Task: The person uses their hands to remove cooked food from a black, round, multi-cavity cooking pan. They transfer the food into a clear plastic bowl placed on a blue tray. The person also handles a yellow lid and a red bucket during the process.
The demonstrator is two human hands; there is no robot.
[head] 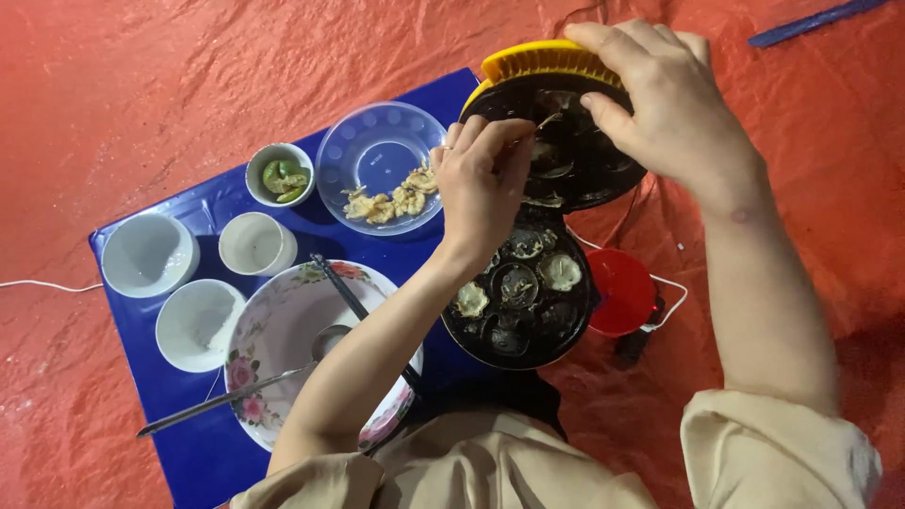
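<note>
Cake-maker lid (566,141), black inside with a yellow rim, stands tilted open under both hands. The right hand (660,104) curls over its top edge, fingers on the yellow rim and thumb pressed to the dark inner face, so the lid is clamped in that grip. Just left of it, the left hand (481,179) pinches a thin stick (545,121) between thumb and fingertips, the tip touching a moulded hollow of the lid. Directly below the left wrist lies the round base plate (518,302), its cups holding small browned cakes (561,271). Left of the pinching hand sits a clear plastic dish (377,155) with more cakes, then a small bowl of lime pieces (281,176), white cups, and a flowered bowl (283,320) with a ladle.
</note>
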